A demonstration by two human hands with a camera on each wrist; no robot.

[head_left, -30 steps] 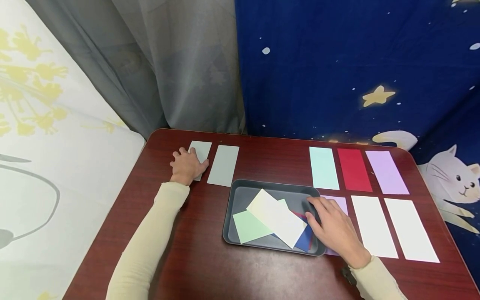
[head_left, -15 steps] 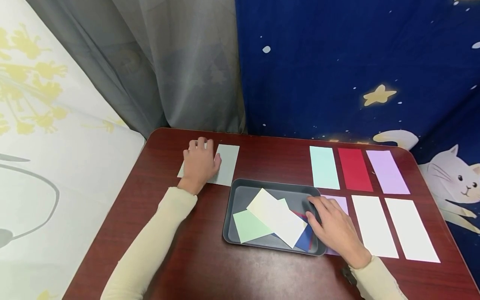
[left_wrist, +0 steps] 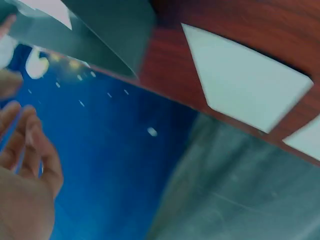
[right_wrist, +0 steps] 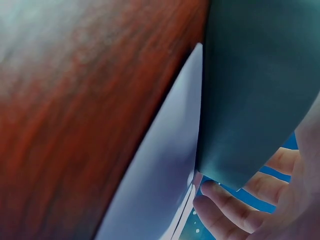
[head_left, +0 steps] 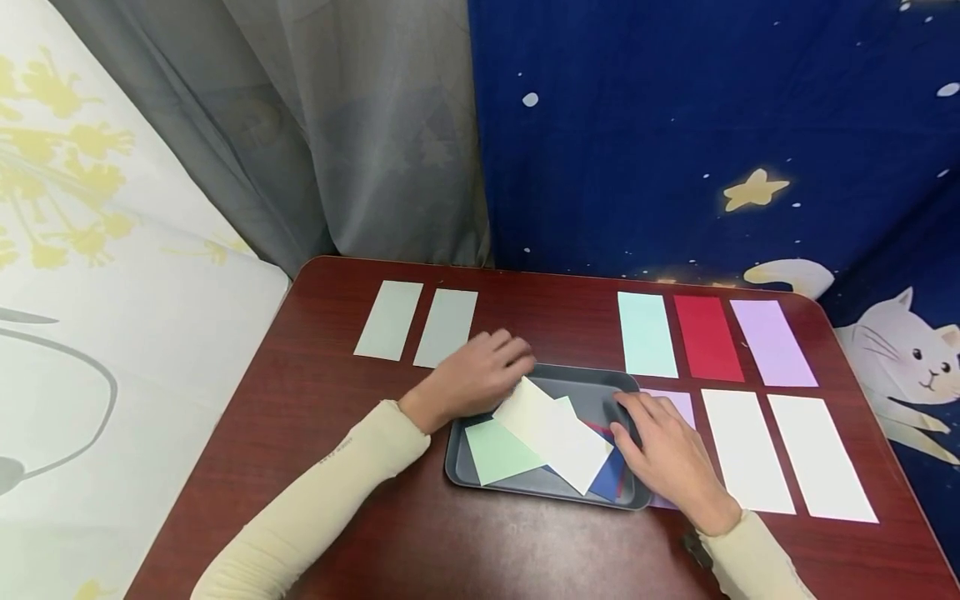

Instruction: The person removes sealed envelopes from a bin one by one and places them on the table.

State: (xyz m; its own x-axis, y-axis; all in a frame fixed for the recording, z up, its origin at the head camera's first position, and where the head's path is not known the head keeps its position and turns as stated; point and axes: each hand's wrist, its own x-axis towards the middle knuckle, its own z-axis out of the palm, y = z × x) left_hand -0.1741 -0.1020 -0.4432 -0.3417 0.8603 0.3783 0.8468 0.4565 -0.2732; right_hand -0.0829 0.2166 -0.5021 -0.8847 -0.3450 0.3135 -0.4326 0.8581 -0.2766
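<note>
A dark grey tray (head_left: 543,497) lies in the middle of the table, holding overlapping paper cards. On top is a cream-white card (head_left: 555,433); a light green card (head_left: 502,452) and a blue card (head_left: 609,478) show below it. My left hand (head_left: 480,372), with fingers loosely bent, is above the tray's far left corner and near the white card's upper tip; it holds nothing visible. My right hand (head_left: 671,458) rests at the tray's right rim, its relaxed fingers (right_wrist: 227,205) beside the wall and thumb reaching over the inside.
Two pale grey-green cards (head_left: 388,320) lie side by side at the back left. On the right, the back row has mint (head_left: 648,335), red (head_left: 708,337) and lilac (head_left: 774,342) cards; nearer lie two white cards (head_left: 748,452) and a lilac card (head_left: 678,403) partly covered by tray and hand.
My left hand has left the far-left grey-green card and moved right and nearer, to the tray's far left corner. Both grey-green cards now show. The right hand and tray have stayed put.
</note>
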